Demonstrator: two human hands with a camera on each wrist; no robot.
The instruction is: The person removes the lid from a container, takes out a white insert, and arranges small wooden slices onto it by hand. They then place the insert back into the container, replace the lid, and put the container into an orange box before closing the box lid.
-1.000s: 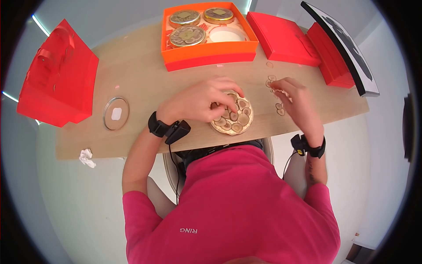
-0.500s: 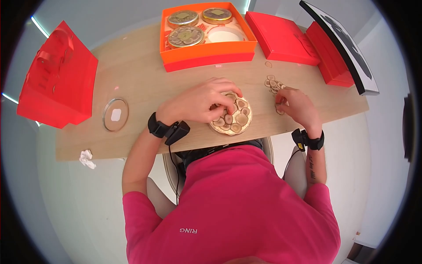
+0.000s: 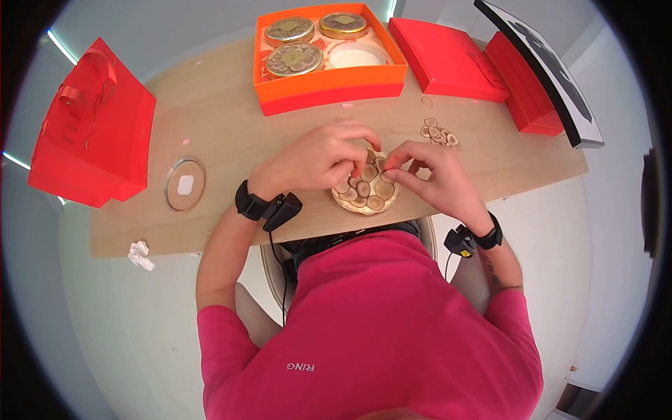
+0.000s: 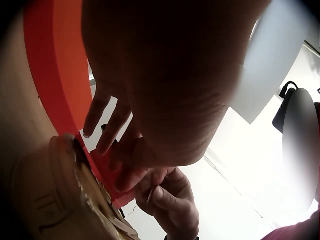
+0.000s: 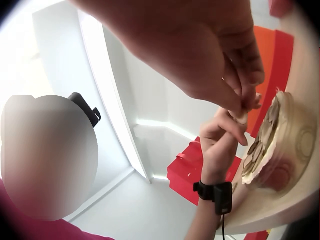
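Note:
A round clear jar [image 3: 360,203] stands near the table's front edge, its top covered with dried, pale round slices [image 3: 369,172] with dark rims. My left hand [image 3: 329,157] hovers over the jar's left side, fingers bent loosely apart, thumb close to the slices. Over the jar's right side, my right hand [image 3: 437,178] pinches a single slice [image 5: 242,118] between thumb and forefinger, seen edge-on in the left wrist view. The hands nearly meet above the jar. A loose pile of slices [image 3: 441,133] lies on the table beyond my right hand.
An orange-red box [image 3: 329,94] at the back holds three filled jars and one vacant round recess. Red boxes [image 3: 448,59] and a dark-edged panel [image 3: 553,77] stand right. Left are a red gift bag [image 3: 98,133], a round lid [image 3: 185,184] and crumpled tissue [image 3: 141,255].
My right hand has picked a slice from the loose pile and carried it left to the jar. My left hand has stayed over the jar with little movement.

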